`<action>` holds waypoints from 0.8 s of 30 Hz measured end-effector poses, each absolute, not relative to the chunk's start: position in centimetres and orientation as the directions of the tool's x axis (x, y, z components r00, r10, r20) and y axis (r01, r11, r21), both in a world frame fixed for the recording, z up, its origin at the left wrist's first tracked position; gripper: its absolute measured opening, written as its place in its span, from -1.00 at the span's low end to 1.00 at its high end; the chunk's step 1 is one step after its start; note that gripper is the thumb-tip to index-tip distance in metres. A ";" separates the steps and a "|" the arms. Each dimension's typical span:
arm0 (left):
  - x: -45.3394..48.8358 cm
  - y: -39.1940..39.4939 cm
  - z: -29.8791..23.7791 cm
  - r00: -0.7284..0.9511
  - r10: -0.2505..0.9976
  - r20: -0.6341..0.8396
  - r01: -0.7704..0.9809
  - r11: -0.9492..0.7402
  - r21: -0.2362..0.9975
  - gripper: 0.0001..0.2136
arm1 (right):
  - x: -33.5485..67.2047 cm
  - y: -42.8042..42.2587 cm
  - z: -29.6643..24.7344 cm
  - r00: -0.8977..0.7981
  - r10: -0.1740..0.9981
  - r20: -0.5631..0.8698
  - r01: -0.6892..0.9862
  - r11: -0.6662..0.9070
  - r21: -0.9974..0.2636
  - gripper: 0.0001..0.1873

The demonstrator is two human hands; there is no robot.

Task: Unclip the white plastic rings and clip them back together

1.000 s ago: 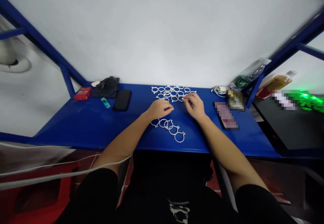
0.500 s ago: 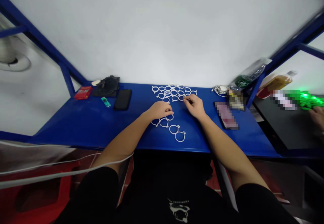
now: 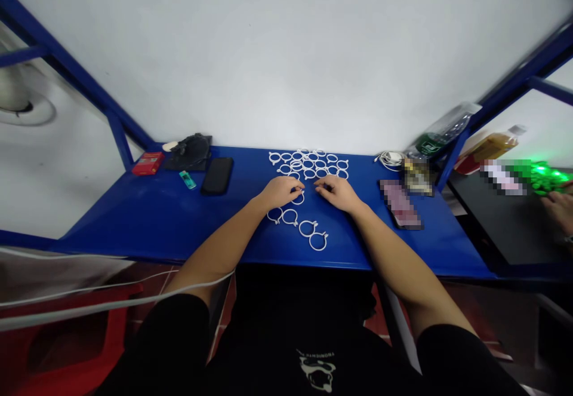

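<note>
Several white plastic rings [image 3: 308, 164] lie in a loose cluster at the back middle of the blue table [image 3: 147, 217]. A short chain of linked white rings [image 3: 301, 227] trails toward the front edge. My left hand [image 3: 281, 192] is curled, its fingertips pinching a ring at the chain's upper end. My right hand [image 3: 338, 193] sits just to its right, fingers bent and pinched close to the same ring, below the cluster. What my right fingers hold is too small to make out.
At the back left lie a red box [image 3: 147, 163], a black pouch [image 3: 190, 148], a teal lighter [image 3: 187, 180] and a black phone [image 3: 217, 175]. At the right are a second phone [image 3: 400, 203], a coiled white cable [image 3: 389, 158] and bottles [image 3: 441, 130]. Another person's hand [image 3: 557, 206] shows at far right.
My right hand drew back from the ring cluster toward my left hand. My left hand lifted the chain's upper ring slightly. Another person's hand came into view at the right edge.
</note>
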State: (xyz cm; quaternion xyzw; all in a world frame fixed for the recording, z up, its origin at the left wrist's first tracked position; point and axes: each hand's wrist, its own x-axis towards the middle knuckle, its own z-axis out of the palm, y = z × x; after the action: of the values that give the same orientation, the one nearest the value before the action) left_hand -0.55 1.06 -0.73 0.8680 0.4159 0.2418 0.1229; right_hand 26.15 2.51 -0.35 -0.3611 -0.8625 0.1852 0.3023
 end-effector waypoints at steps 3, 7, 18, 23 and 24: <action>-0.2 0.9 -0.9 0.535 0.734 0.418 0.613 -0.678 0.405 -0.88 | 25.8 2.2 -0.3 -0.618 0.706 0.346 0.496 0.691 -0.526 -0.76; 0.4 0.6 -0.7 0.519 0.651 0.554 0.550 -0.751 0.366 -0.88 | 25.1 1.7 0.0 -0.662 0.659 0.358 0.449 0.731 -0.514 -0.73; 0.5 0.2 -1.1 0.466 0.645 0.605 0.566 -0.743 0.356 -0.73 | 24.8 1.1 0.2 -0.612 0.686 0.392 0.458 0.713 -0.531 -0.90; 0.5 0.2 -1.1 0.473 0.669 0.574 0.532 -0.736 0.420 -0.67 | 24.8 1.0 0.3 -0.604 0.693 0.392 0.456 0.705 -0.544 -0.89; 0.5 0.2 -1.0 0.476 0.672 0.567 0.522 -0.735 0.434 -0.67 | 24.8 1.0 0.4 -0.602 0.693 0.397 0.453 0.706 -0.545 -0.88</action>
State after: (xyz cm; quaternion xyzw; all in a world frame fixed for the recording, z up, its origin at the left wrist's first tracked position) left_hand 0.45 0.21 -1.02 0.8530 0.3499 0.3738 0.1009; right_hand 24.79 1.04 0.37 -0.3281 -0.8727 0.1988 0.3020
